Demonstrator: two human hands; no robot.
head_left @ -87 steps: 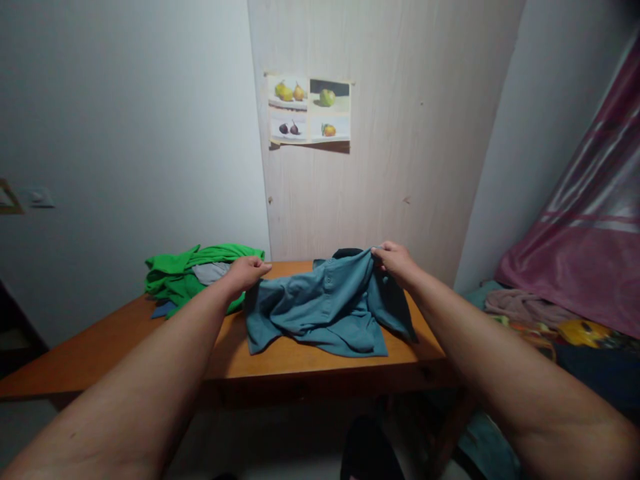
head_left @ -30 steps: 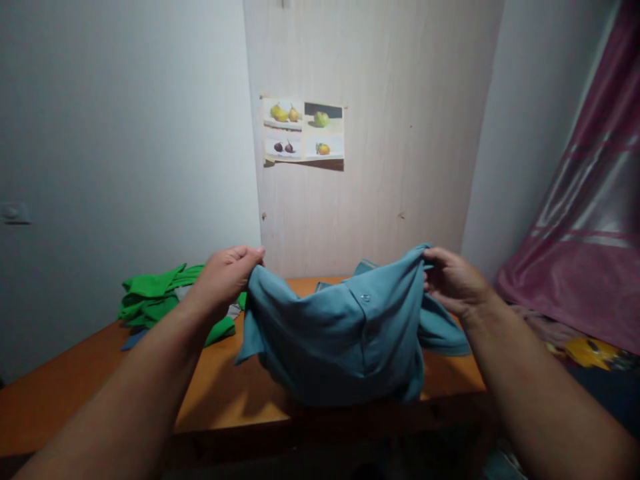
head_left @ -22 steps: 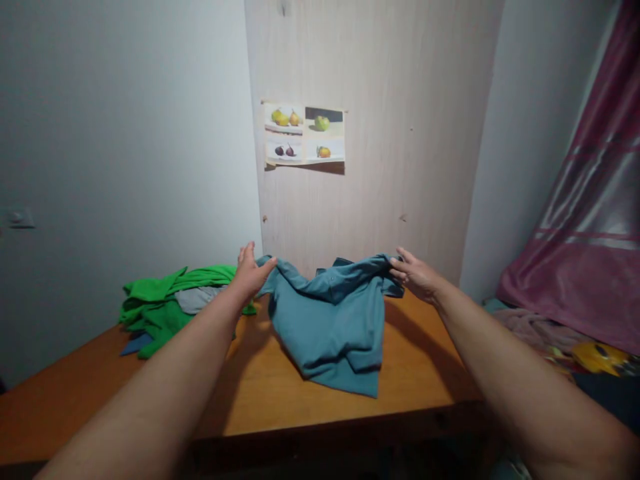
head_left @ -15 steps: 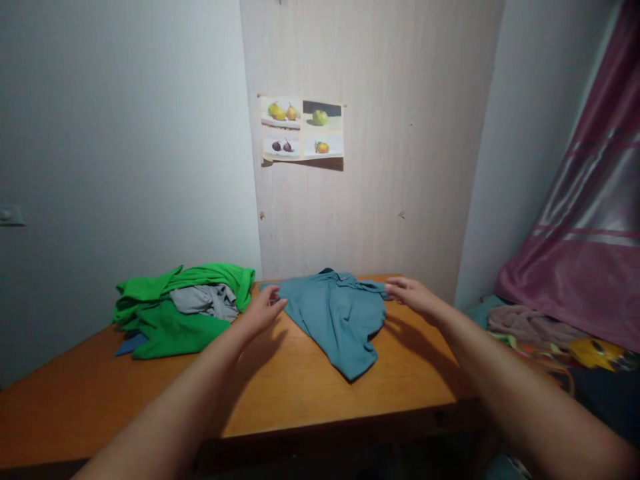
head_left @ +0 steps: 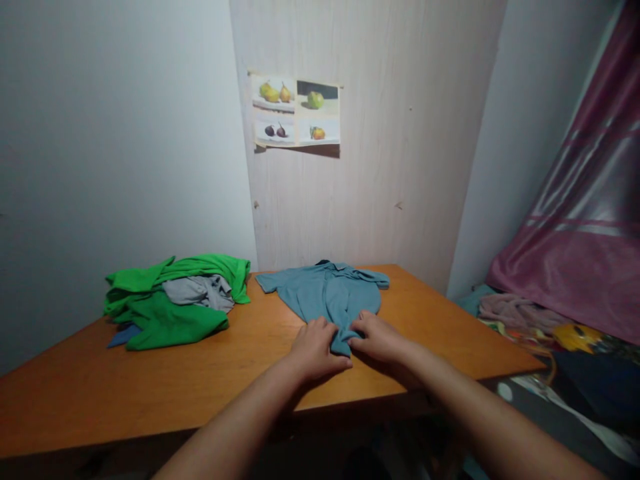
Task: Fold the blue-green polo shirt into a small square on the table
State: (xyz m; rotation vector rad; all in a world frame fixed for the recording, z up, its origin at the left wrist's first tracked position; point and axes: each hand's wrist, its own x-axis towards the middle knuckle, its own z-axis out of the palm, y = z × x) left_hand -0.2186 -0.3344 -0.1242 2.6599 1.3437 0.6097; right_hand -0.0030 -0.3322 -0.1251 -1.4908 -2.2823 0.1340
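A teal polo shirt (head_left: 325,297) lies on the wooden table (head_left: 150,387), collar toward the wall, its lower part bunched into a point near me. My left hand (head_left: 316,347) and my right hand (head_left: 376,335) meet at that near end, fingers curled down and pinching the bunched hem between them. Both forearms reach in from the bottom of the view.
A heap of green and grey clothes (head_left: 175,300) sits on the table's left back part. A fruit picture (head_left: 295,112) hangs on the pale panel behind. A pink curtain (head_left: 575,253) and more piled fabric (head_left: 520,310) are at the right, beyond the table's edge.
I lifted the shirt, flung it out and laid it flat with the collar by the wall. My hands let go of its shoulders and moved in to its near end.
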